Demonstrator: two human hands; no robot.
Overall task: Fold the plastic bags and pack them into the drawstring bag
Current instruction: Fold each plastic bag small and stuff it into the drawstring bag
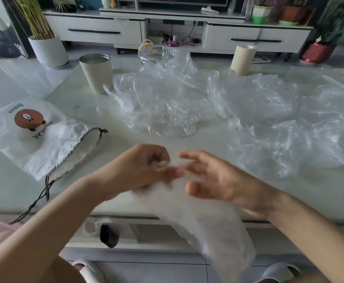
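Crumpled clear plastic bags [167, 99], white drawstring bag [44, 144] flat

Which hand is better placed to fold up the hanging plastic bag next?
Right. The right hand is open beside the plastic bag, while the left hand is busy pinching its top edge.

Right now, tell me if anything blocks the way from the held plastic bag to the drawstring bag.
Nothing visible does. Only bare table lies between the plastic bag in the left hand and the drawstring bag; the cup stands farther back.
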